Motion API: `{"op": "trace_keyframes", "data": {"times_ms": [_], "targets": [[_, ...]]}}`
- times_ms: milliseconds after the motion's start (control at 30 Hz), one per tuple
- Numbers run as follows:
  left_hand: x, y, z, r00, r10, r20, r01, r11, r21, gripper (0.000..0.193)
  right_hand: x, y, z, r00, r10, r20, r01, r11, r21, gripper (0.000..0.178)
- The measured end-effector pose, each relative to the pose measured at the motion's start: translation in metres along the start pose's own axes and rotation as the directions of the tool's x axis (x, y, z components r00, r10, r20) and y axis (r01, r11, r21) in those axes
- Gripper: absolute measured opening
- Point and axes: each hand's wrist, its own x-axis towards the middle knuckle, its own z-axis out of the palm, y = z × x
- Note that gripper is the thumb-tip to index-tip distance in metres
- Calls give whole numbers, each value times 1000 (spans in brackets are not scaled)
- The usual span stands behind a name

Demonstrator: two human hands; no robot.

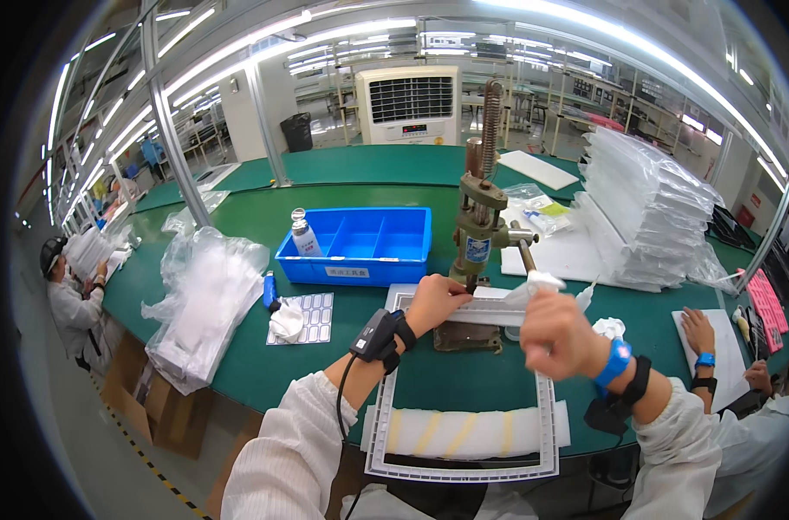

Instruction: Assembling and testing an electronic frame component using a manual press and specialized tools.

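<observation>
A white rectangular frame lies with its far bar on the base of a bench-top hand press. My left hand is closed at that far bar, fingertips pinched together right beside the press ram; any small part under them is hidden. My right hand makes a fist at the end of the press lever, whose grip is wrapped in white cloth. The near part of the frame rests over a white foam roll with yellow tape stripes, at the table's front edge.
A blue divided bin with a white bottle stands behind my left hand. Left are a label sheet, a blue-capped item and bagged parts. A tall wrapped stack stands right, near a co-worker's hand.
</observation>
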Motion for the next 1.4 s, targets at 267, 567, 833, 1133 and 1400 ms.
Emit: {"op": "trace_keyframes", "data": {"times_ms": [267,567,833,1133,1400], "targets": [[2,6,3,999,32,9,-32,999,9,28,71,40,-72,707,492,-508,-178,819,545,32],[5,5,-6,997,41,65,-41,999,-4,25,-89,-95,1,524,814,-249,-850,484,-207,23],[4,6,-8,998,3,60,0,999,-41,27,-125,-113,51,366,923,-120,-926,348,-149,30],[3,-32,-67,974,-145,173,190,942,-276,18,-114,-90,4,443,896,-27,-897,442,-12,26],[-103,29,-148,903,-361,234,391,460,-798,12,-110,-37,-34,523,796,306,-843,536,47,25]]}}
